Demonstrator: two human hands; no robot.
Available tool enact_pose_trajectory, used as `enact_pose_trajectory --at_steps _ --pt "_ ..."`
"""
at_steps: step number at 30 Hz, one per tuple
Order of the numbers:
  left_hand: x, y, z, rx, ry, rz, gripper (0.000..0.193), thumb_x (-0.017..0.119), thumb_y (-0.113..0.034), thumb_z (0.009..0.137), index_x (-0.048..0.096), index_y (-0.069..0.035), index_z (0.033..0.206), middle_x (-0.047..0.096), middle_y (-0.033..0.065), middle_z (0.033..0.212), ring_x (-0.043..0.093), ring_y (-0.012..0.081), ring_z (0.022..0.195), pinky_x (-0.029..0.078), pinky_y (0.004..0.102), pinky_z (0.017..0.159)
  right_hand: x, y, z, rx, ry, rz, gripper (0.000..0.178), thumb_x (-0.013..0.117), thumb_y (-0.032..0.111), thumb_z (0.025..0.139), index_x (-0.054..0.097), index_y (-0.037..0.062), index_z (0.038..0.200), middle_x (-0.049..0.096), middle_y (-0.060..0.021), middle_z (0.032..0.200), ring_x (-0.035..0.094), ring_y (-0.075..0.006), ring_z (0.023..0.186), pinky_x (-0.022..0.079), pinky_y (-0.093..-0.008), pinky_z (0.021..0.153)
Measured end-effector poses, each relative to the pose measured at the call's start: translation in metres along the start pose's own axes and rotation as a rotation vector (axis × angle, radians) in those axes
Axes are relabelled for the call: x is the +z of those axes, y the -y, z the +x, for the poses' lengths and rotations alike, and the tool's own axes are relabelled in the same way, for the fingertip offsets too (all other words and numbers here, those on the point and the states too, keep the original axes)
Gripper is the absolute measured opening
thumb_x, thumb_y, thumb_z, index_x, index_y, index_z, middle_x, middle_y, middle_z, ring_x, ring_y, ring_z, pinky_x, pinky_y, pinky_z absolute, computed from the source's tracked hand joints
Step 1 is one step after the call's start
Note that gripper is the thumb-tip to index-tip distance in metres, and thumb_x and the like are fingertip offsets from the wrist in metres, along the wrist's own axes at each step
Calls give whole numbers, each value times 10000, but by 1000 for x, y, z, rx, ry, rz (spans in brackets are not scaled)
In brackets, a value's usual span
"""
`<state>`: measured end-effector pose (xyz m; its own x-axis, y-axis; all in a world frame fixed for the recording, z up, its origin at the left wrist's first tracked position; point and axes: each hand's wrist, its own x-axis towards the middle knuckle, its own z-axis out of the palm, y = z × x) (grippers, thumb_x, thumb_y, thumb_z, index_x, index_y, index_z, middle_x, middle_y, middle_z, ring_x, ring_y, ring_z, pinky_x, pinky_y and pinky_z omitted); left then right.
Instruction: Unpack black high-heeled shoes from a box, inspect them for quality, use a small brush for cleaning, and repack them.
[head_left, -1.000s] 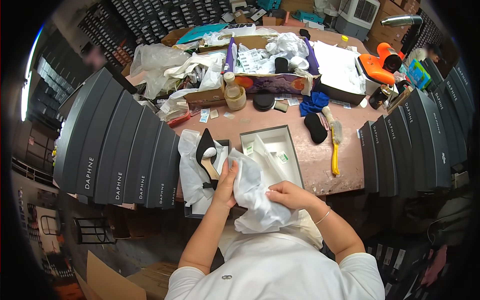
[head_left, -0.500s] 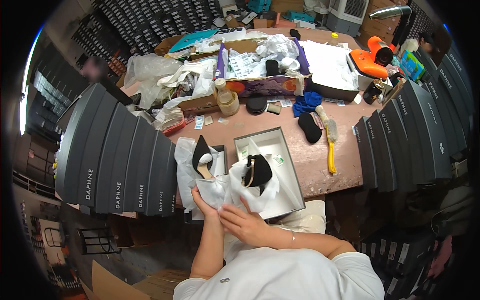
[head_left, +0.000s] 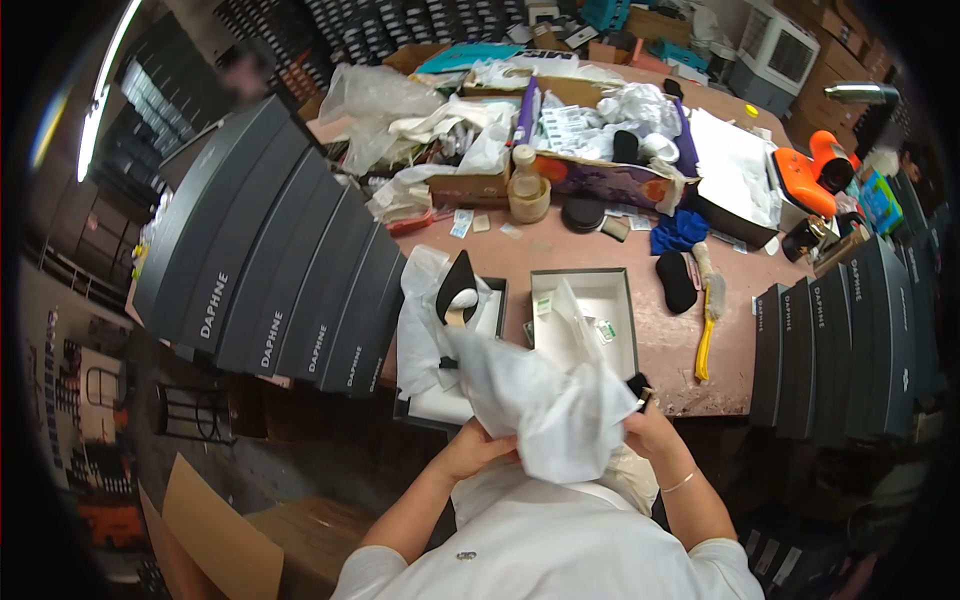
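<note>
A crumpled sheet of white tissue paper (head_left: 545, 405) hangs before my body, blurred by motion. My left hand (head_left: 477, 450) is closed on its left edge, fingers partly covered by the paper. My right hand (head_left: 648, 432) grips a black shoe (head_left: 640, 386) with a gold-coloured piece at the sheet's right side; most of that shoe is hidden by paper and fingers. Another black pointed shoe (head_left: 457, 278), with white stuffing in it, lies on tissue paper over a box (head_left: 500, 312) at the left. Beside it a grey-rimmed white box (head_left: 630, 330) holds paper and small green-and-white packets.
Dark grey shoeboxes stand in rows at the left (head_left: 250, 260) and right (head_left: 835, 350). A yellow-handled brush (head_left: 706, 345), a black pad (head_left: 677, 282) and a blue cloth (head_left: 679, 231) lie right of the boxes. Behind are a bottle (head_left: 526, 170) and a paper-filled carton (head_left: 610, 175).
My hands have drawn apart and back toward my body, with the tissue spread between them. The strapped black shoe has left the white box and is at my right hand. The view has shifted.
</note>
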<state>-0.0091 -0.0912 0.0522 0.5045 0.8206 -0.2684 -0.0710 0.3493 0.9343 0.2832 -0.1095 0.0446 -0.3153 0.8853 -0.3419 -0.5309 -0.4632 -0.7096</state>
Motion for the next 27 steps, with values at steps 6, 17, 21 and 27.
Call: enact_pose_trajectory --at_steps 6,17,21,27 --pt "-43 -22 74 203 -546 -635 321 494 -85 916 518 19 1218 604 111 1177 593 215 1078 483 364 932 -39 43 -67 -139 -44 -255 584 845 278 593 618 -21 1041 635 -85 1079 595 -165 990 463 -298 888" --pt "45 7 139 549 459 1185 610 696 -219 793 466 -5 1316 481 187 1316 432 354 1266 305 510 1078 7 86 -59 -554 -700 -976 434 823 142 677 578 10 1010 598 -59 886 566 -151 830 466 -293 776" --pt "55 4 115 186 286 452 551 669 -259 859 488 10 1303 479 179 1356 430 298 1295 341 469 1069 24 48 -37 -676 -571 -818 494 833 187 704 542 17 1066 581 -74 951 562 -177 872 466 -314 792" --pt "51 -18 92 -266 15 -908 808 338 -739 871 516 -44 1243 634 130 999 643 250 861 555 394 721 32 38 -9 -457 -78 -877 415 737 226 811 613 19 1149 649 -134 1044 627 -246 981 486 -345 844"
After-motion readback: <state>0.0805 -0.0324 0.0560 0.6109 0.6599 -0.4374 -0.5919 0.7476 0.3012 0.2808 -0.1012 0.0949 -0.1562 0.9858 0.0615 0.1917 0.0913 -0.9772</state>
